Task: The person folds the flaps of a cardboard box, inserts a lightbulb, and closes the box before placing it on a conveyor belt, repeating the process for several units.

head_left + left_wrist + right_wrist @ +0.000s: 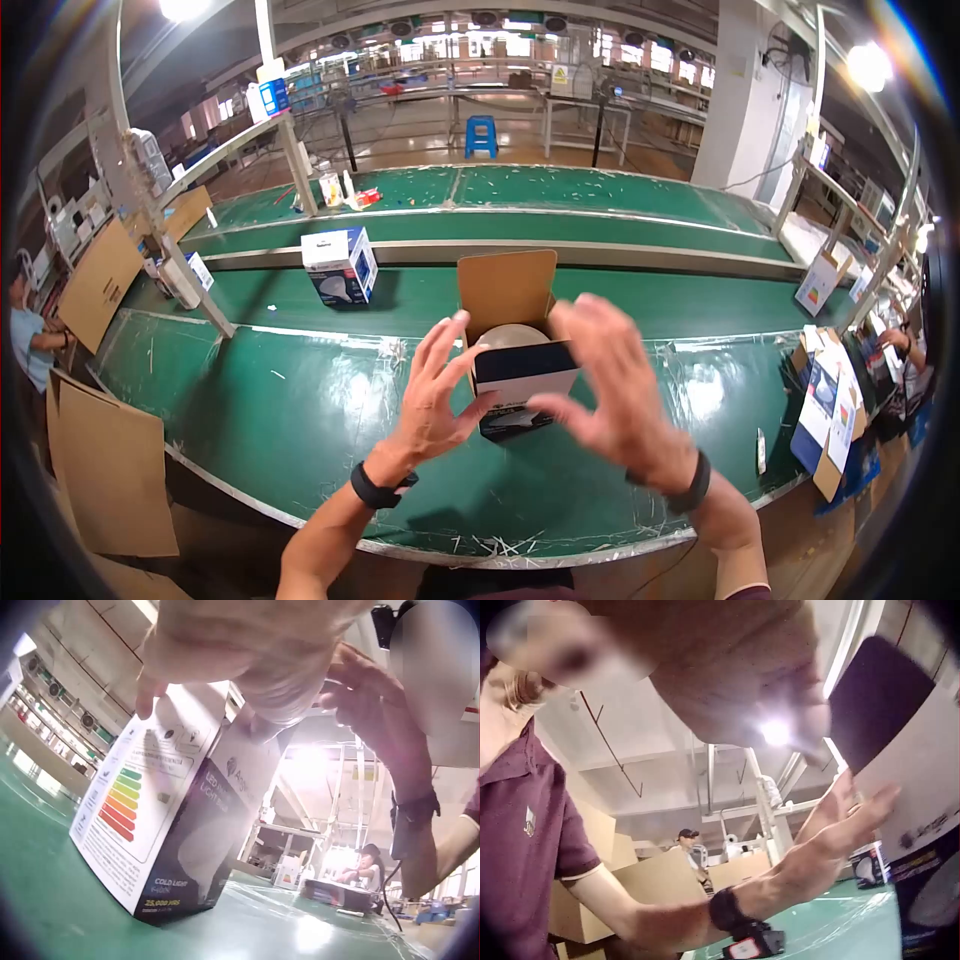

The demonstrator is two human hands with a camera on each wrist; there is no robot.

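A light bulb box (528, 388) stands upright on the green work surface before me, its brown-lined back flap (507, 284) raised. The pale dome of a bulb (512, 334) shows inside, partly hidden by the dark front tuck flap (524, 362). My left hand (432, 398) is at the box's left side, fingers spread and extended, thumb at the front face. Over the right side is my right hand (612, 385), its fingers loosely extended and thumb pointing at the front. In the left wrist view, the box's side (124, 802) carries a coloured energy scale.
Another bulb box (340, 266) stands further back on the left. Flattened printed cartons (828, 400) lean at the right edge, near a small white cutter-like item (761, 452). Brown cardboard sheets (110, 465) stand at the left. A metal rail (420, 246) crosses behind the surface.
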